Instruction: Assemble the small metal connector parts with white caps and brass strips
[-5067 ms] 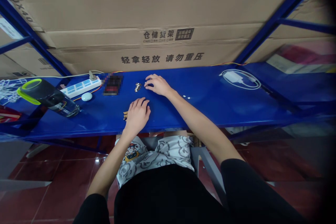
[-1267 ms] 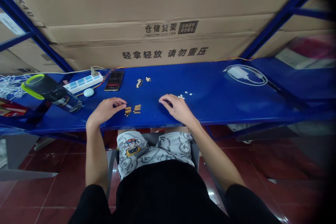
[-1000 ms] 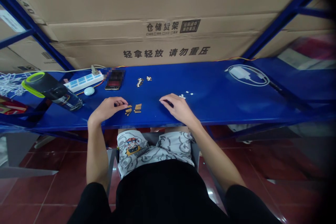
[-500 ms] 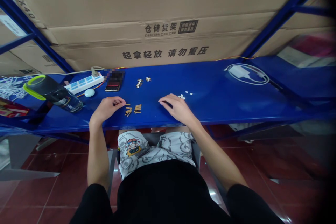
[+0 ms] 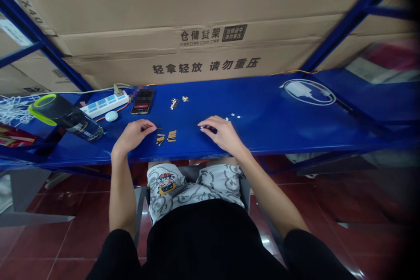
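My left hand (image 5: 138, 133) pinches a thin tan strip (image 5: 159, 128) that sticks out to the right of its fingertips. Below it on the blue shelf lie several more tan strips (image 5: 172, 135), some with dark ends, in two small groups. My right hand (image 5: 221, 133) is closed in a pinch on a tiny white piece (image 5: 201, 127), which just shows at the fingertips. Beyond its knuckles are several small white pieces (image 5: 232, 114), partly hidden by the hand. Farther back sit two clusters of white-and-dark small parts (image 5: 173, 104), too small to make out.
A phone (image 5: 143, 101), a white power strip (image 5: 106, 104), a pale round object (image 5: 111, 116) and a leaning dark bottle (image 5: 70, 118) stand at the left. At the right lies a white charger with coiled cable (image 5: 300, 90). Cardboard (image 5: 203, 4) backs the blue shelf (image 5: 262, 135).
The strip in my left hand has turned edge-on. A white piece now shows at my right fingertips, and that hand has shifted slightly, covering more of the white pieces.
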Demonstrator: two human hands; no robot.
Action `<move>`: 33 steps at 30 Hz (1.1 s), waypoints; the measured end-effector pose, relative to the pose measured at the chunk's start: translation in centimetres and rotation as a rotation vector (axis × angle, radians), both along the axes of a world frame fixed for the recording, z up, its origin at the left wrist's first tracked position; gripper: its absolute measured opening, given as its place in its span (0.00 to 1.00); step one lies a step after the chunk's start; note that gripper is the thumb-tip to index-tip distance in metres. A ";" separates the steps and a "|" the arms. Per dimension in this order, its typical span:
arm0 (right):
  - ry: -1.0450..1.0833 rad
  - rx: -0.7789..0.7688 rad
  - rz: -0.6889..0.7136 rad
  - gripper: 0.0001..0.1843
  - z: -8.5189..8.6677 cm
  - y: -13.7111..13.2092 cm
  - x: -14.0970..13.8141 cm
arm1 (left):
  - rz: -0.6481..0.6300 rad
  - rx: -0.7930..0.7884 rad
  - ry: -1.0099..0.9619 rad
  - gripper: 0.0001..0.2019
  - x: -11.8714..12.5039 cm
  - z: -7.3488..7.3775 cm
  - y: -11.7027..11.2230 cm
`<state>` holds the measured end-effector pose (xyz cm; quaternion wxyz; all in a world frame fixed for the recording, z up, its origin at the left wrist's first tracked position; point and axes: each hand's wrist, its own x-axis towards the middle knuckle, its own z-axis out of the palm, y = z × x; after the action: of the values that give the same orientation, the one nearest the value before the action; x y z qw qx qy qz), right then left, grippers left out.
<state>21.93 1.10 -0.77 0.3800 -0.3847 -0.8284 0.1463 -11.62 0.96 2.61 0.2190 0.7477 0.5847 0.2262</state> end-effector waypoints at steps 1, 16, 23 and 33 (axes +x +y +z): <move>0.013 -0.005 -0.006 0.08 0.0 0.0 0.0 | -0.008 0.028 0.000 0.15 0.2 0.0 0.0; 0.205 -0.066 0.004 0.09 0.3 -0.6 0.3 | -0.077 0.204 -0.322 0.09 12.4 -1.1 -2.2; 0.247 -0.033 -0.032 0.04 0.4 -0.9 0.2 | -0.098 0.141 -0.322 0.09 13.1 -2.0 -2.3; 0.213 0.032 -0.003 0.03 0.4 -0.9 0.1 | -0.144 0.117 -0.278 0.10 13.0 -2.1 -2.4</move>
<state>22.02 0.23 -0.37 0.4723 -0.3618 -0.7850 0.1725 1.41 -1.46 0.51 0.2696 0.7605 0.4796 0.3448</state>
